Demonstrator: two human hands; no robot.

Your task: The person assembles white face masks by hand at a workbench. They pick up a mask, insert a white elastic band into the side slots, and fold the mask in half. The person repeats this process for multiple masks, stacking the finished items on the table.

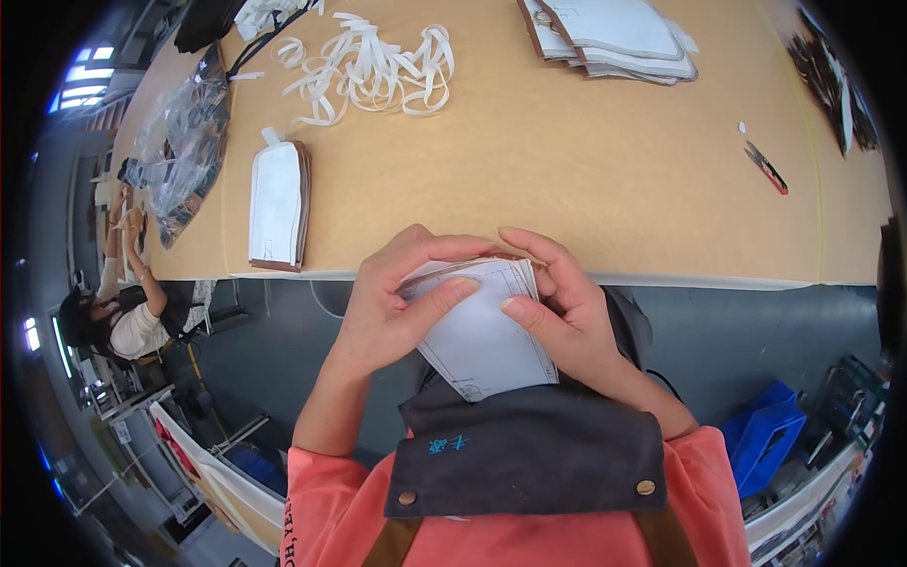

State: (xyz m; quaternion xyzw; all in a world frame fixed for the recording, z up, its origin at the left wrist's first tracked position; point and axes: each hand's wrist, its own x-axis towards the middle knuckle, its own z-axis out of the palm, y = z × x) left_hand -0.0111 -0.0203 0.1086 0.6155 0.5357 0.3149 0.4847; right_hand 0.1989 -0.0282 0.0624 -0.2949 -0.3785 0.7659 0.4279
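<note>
Between my two hands is a stack of white cut panels (487, 335) with dark printed outlines and brown layers showing at the top edge. It is held tilted over my lap, just off the table's near edge. My left hand (402, 288) grips its upper left corner, thumb lying on the white face and fingers behind. On the upper right, my right hand (567, 307) pinches the stack, thumb on the face and fingers curled over the top edge. The fingertips behind the panels are partly hidden.
On the tan table (453, 189) lie another white-and-brown panel stack (276, 203), tangled white strips (373, 71), larger panels (619, 38), red-handled thread snips (766, 168) and a clear plastic bag (184, 142). A person (142, 317) works at the left. A blue bin (765, 439) stands right.
</note>
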